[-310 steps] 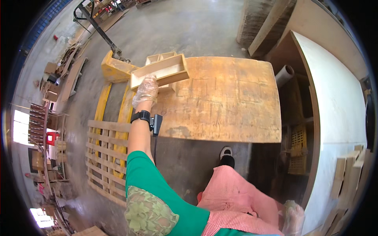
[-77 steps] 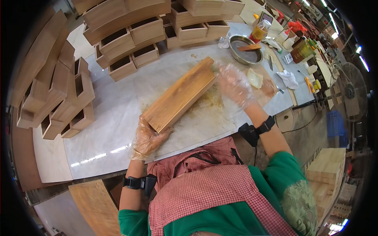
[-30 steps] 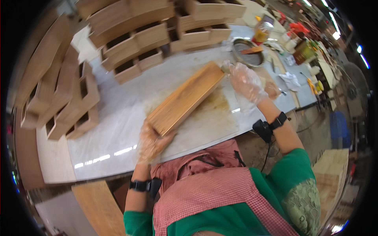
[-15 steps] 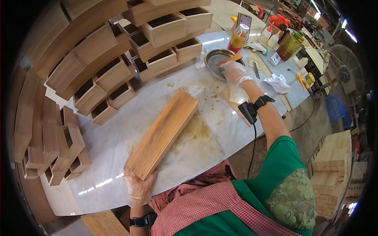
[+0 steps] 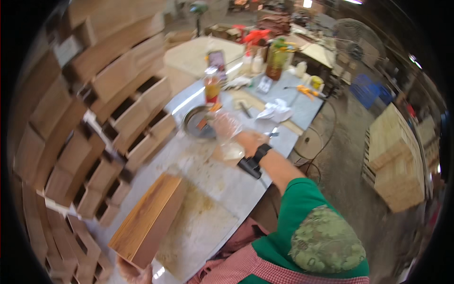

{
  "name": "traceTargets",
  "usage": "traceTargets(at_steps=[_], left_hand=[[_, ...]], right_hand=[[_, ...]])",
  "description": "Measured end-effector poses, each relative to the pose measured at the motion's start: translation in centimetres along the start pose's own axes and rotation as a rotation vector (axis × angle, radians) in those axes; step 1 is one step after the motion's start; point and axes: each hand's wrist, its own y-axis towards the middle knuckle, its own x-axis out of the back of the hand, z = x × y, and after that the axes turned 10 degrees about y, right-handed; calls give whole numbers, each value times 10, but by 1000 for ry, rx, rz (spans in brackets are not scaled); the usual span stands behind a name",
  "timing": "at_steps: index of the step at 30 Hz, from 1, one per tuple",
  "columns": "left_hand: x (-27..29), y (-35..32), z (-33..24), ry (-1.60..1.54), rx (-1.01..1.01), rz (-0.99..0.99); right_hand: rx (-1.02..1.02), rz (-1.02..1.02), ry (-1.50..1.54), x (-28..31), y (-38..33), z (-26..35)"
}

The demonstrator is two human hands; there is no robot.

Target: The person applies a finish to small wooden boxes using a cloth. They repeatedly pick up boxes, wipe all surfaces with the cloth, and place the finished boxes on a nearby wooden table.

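In the head view, the wooden box (image 5: 147, 208) slants over the table (image 5: 236, 191), long axis running lower left to upper right, far end toward the metal bowl (image 5: 192, 124). The left grip (image 5: 134, 273) holds its near end; the right grip (image 5: 227, 127), blurred beside the bowl, I cannot tell.

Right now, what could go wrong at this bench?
Two risks, as I judge it. The right hand is at the metal bowl, close to the jar of liquid; a knock might tip the jar, perhaps onto the phone behind it. The left hand shows only at the near end of the wooden box, so the box could twist or slip.
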Motion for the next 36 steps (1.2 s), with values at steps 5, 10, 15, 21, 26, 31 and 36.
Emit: traceTargets(at_steps=[5,10,15,21,26,31,36], left_hand=[[13,88,-59,114,-100,144],[2,113,-78,224,-100,171],[-32,103,-75,31,29,89],[-83,97,-75,-8,58,220],[-107,99,-94,-91,15,107],[-103,104,-111,-176,56,114],[-106,101,-89,-67,-10,86]], right_hand=[[236,24,-153,42,-13,2],[516,-31,27,112,-17,85],[455,95,709,162,-26,203],[1086,-150,719,124,-25,262],[866,299,579,148,-46,286],[1247,79,208,136,-4,259],[1112,301,472,139,-23,294]])
